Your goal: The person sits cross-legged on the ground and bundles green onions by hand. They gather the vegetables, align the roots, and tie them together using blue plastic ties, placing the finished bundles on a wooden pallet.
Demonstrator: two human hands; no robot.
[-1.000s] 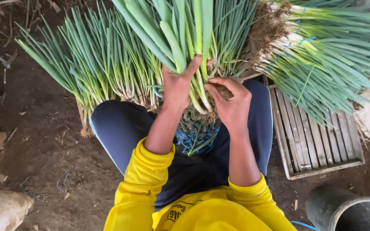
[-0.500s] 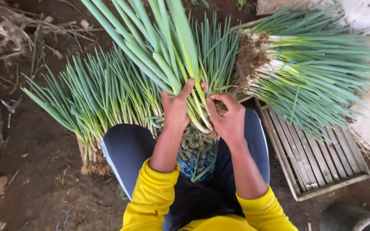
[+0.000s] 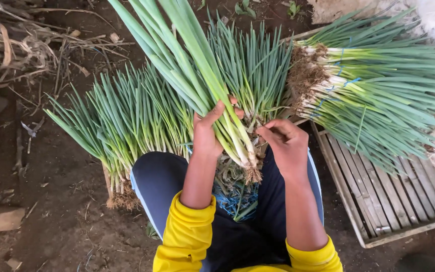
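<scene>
A: Biggest thing first: the earth floor [image 3: 51, 201] was dark, packed and littered with dry stalks. On it, a fan of loose green onions [image 3: 127, 121] spread out ahead of the knees, roots down by the left leg.

B: And to the right, the tied bundles [image 3: 373, 95] lay across a slatted wooden crate [image 3: 393, 201], blue string round the pale shanks, hairy brown roots pointing inward.

A: Then the work itself. The left hand [image 3: 208, 132] was wrapped tight around a thick bunch of green onions [image 3: 202, 85], held over the lap, leaves shooting up and away, white bases and a root tuft hanging just below the grip.

B: The right hand [image 3: 285, 146] was half-curled, fingertips pinching at the base of that bunch, beside the left thumb. Whether it held a loose skin or a strand, I couldn't tell.

A: I judged it as cleaning or gathering the bunch before tying. The next move would want a steady left grip and the bases kept level.

B: Smallest bit: blue string [image 3: 235, 204] lay tangled with trimmings between the knees.
</scene>
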